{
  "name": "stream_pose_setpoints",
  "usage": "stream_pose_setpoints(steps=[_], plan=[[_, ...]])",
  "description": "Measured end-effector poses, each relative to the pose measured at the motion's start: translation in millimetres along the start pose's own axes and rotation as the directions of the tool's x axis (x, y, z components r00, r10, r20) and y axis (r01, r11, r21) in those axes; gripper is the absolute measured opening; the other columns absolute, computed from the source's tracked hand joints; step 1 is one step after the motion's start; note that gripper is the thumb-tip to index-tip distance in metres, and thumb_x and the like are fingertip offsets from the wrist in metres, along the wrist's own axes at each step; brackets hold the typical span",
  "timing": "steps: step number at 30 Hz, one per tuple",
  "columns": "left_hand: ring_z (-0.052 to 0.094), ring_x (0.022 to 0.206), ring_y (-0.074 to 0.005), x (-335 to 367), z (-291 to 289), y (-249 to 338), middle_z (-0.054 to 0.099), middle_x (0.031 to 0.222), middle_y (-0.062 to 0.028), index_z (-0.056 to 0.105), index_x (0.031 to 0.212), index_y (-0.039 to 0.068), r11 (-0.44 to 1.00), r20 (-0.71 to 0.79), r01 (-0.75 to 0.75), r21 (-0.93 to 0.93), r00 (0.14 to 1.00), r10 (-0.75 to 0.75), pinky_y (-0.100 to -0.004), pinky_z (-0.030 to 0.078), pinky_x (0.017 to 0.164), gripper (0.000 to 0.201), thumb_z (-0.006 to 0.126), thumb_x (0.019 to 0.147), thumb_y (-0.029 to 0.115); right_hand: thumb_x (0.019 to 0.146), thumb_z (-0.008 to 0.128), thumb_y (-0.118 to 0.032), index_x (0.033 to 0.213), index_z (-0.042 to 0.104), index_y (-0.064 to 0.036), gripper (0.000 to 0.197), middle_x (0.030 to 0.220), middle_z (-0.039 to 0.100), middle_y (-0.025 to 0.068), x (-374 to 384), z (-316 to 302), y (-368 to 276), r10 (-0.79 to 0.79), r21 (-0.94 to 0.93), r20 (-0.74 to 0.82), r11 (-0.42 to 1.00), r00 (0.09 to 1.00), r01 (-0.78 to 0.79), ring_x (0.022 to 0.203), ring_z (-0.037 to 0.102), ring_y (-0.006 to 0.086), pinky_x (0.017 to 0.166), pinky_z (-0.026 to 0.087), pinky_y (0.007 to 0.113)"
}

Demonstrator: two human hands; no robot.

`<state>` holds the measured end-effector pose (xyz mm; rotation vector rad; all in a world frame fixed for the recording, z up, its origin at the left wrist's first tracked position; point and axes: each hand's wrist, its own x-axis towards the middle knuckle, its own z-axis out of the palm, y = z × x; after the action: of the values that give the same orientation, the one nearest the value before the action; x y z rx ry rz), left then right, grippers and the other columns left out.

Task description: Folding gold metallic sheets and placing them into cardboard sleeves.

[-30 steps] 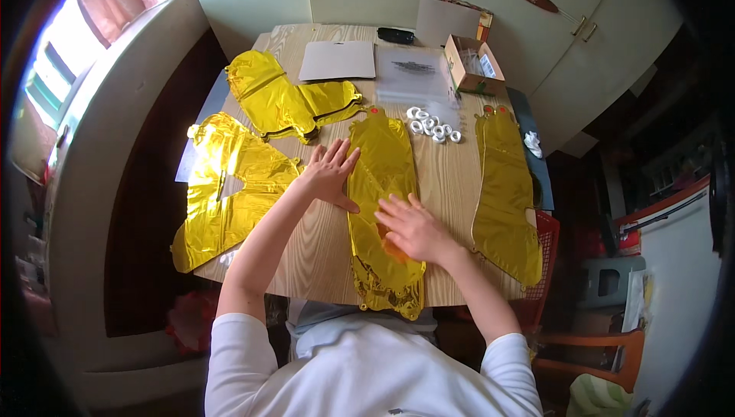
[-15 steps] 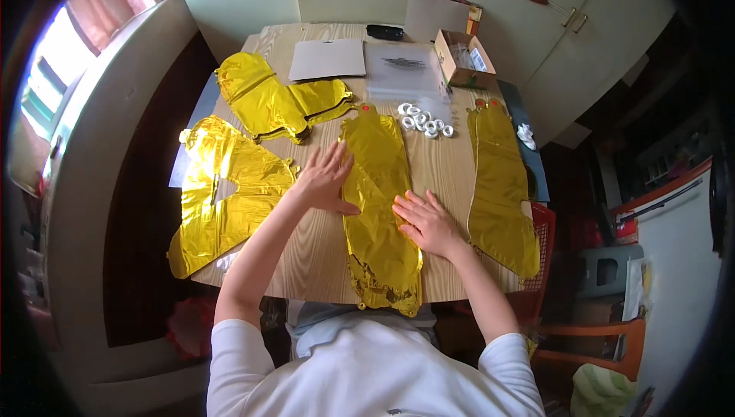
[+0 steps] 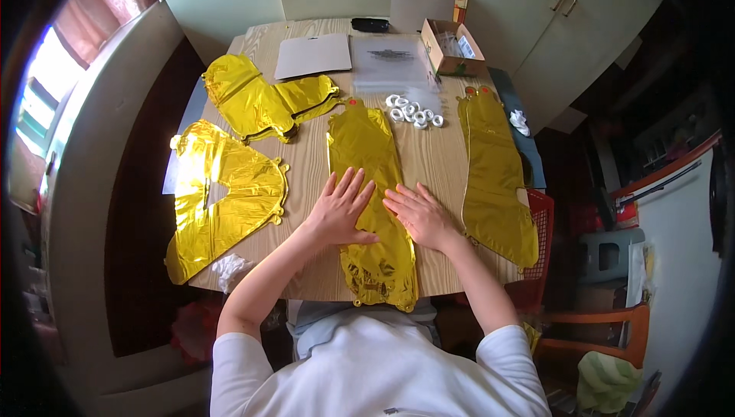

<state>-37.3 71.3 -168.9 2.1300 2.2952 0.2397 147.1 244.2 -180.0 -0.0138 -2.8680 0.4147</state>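
Note:
A long, flat gold foil balloon (image 3: 360, 149) lies lengthwise in front of me, its near end crinkled at the table's front edge. My left hand (image 3: 343, 209) rests on its middle with the fingers spread. On the balloon's right side, my right hand (image 3: 419, 216) lies flat, fingers stretched out. Neither hand grips anything. To the left are two more gold foil balloons, a bent one (image 3: 264, 99) farther back and a wide one with a central opening (image 3: 230, 195) nearer. Another gold foil balloon (image 3: 498, 179) lies flat on the right.
Several white ribbon rolls (image 3: 413, 111) sit beyond my right hand. Farther back are a grey-white flat sheet (image 3: 314, 57), clear plastic bags (image 3: 390, 65), a black case (image 3: 370, 25) and an open cardboard box (image 3: 453, 48). Crumpled white tissue (image 3: 231, 270) lies by the front left edge.
My left hand has moved from the balloon's left edge onto its middle, nearer to me and closer to my right hand. The right hand stays flat at the right side. The view has shifted slightly.

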Motion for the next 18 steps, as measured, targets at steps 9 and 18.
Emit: stream_pose_setpoints(steps=[9,18], plan=[[0.020,0.143,-0.0428,0.3,1.0,-0.9,0.025,0.153,-0.0262,0.028,0.149,0.004,1.000,0.010,0.002,0.008,1.000,-0.002,-0.0582,0.016,0.114,0.114,0.051,0.070,0.084,0.093,0.055,-0.022,0.133,0.054,-0.0095,0.043,0.141,0.051,0.0084,2.6,-3.5,-8.5,-0.019,-0.009,-0.056,1.000,0.998,0.018,0.135,0.042,0.0254,0.115,0.024,0.051],[0.019,0.144,-0.0422,-0.9,-3.4,-3.3,0.023,0.154,-0.0262,0.026,0.148,-0.001,0.999,0.058,-0.016,0.030,0.998,0.014,-0.0569,0.015,0.115,0.117,0.049,0.070,0.084,0.094,0.054,-0.033,0.140,0.042,0.0030,0.060,0.147,0.041,0.0173,-4.5,9.2,-56.5,-0.014,-0.075,0.055,0.997,0.998,0.018,0.139,0.036,0.0295,0.115,0.023,0.052]])
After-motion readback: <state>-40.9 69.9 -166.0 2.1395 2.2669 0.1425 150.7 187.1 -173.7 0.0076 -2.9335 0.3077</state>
